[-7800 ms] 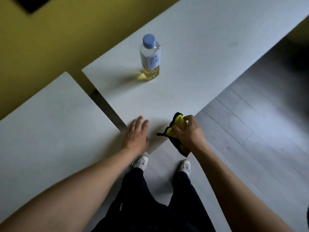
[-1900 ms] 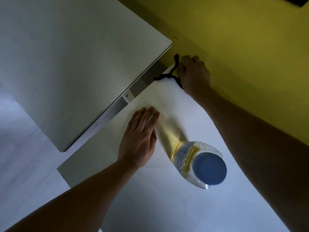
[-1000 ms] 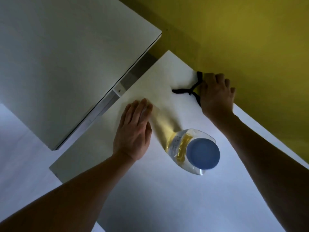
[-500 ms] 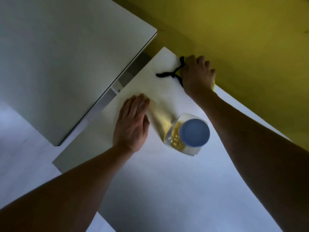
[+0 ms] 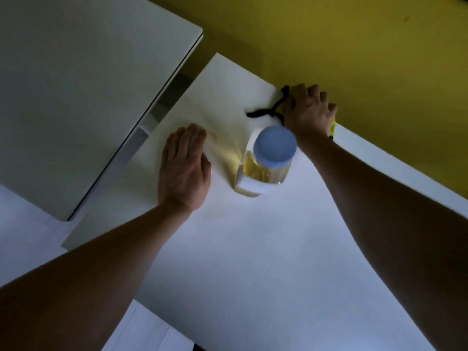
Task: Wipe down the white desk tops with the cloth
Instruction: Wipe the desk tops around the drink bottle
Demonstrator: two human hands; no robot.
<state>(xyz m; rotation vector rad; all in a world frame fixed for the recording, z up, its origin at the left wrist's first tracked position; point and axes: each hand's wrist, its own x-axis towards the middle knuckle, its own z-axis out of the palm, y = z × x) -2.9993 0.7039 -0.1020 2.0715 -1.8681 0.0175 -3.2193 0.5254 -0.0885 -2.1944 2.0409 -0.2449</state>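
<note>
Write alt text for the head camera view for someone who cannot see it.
Seen from above, a person's right hand presses a yellow and black cloth onto the far edge of a white desk top by a yellow wall. The left hand rests flat beside a blue-capped bottle of yellowish liquid.

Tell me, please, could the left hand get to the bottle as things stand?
Probably yes: the left hand lies flat on the desk right beside the bottle, holding nothing, with only bare desktop between them.
</note>
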